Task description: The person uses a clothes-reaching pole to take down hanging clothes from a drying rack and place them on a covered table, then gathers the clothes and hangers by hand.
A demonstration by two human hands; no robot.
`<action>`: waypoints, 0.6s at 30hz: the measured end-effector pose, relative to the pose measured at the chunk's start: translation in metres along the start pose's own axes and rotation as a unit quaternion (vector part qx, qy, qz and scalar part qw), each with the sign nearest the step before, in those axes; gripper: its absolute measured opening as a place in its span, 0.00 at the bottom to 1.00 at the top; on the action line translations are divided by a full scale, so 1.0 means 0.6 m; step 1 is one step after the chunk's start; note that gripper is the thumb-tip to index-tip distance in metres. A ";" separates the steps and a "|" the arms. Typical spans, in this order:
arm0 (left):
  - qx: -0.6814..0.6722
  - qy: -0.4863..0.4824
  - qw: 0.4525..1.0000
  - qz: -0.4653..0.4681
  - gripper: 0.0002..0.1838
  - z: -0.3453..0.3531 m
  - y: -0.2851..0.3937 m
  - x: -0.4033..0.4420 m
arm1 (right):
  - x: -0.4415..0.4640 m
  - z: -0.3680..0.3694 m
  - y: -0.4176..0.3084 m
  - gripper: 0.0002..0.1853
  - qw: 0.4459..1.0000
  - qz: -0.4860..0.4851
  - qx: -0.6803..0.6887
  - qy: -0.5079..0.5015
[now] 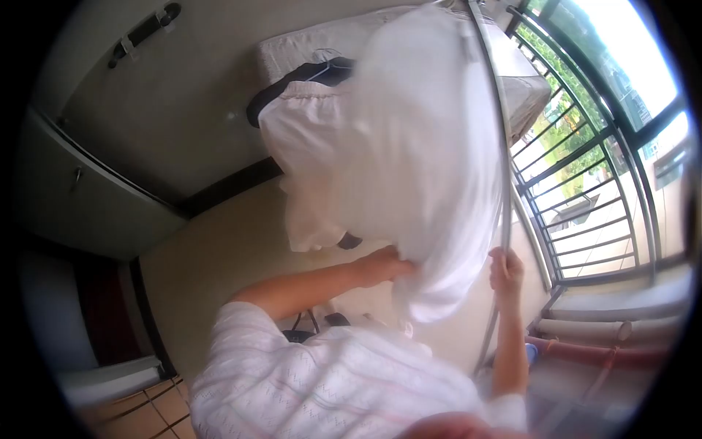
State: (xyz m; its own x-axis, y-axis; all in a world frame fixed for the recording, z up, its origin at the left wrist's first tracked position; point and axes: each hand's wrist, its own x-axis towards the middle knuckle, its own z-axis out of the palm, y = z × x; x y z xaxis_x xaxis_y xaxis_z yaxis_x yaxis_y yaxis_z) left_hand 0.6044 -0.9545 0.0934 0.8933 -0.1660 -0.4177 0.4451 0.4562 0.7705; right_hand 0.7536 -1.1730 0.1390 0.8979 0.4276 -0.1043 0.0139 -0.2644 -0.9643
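Note:
A large white cloth point(431, 146), blurred by motion, hangs in front of me at the centre. My left hand point(389, 266) is closed on its lower left edge. To the right, my right hand point(506, 271) is wrapped round a long thin grey pole point(502, 117) that runs up beside the cloth to the top of the view. Left of the white cloth hangs a pale pinkish garment point(303, 132) with a gathered waistband, a dark item point(292, 82) and a hanger behind it.
A covered, box-like object point(292, 51) stands against the back wall. On the right is a barred window point(585, 183). Rolled items and reddish tubes point(585, 353) lie at the lower right. A pale cabinet door point(80, 183) is on the left.

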 end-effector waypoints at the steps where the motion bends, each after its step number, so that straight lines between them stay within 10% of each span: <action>1: -0.019 0.022 1.000 -0.003 0.26 -0.027 -0.011 -0.016 | 0.015 0.034 0.001 0.11 0.999 -0.020 -0.023 -0.023; 10: 0.209 0.113 0.963 -0.125 0.17 -0.320 0.001 -0.178 | 0.121 0.263 0.021 0.17 0.961 -0.001 -0.256 -0.105; 14: 0.216 0.162 0.959 0.089 0.12 -0.381 0.155 -0.195 | 0.123 0.266 0.016 0.18 0.951 0.022 -0.289 -0.106; 18: 0.448 0.440 0.711 0.316 0.11 -0.484 0.297 -0.122 | 0.102 0.256 -0.010 0.17 0.958 0.074 -0.251 -0.115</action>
State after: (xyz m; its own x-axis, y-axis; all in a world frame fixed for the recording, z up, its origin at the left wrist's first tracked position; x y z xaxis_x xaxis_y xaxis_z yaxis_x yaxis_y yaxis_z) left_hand 0.6005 -0.6072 0.1217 0.7236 0.6154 0.3126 0.1851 -0.6093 0.7711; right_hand 0.7412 -1.0125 0.1010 0.7862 0.5173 -0.3381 0.1552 -0.6948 -0.7023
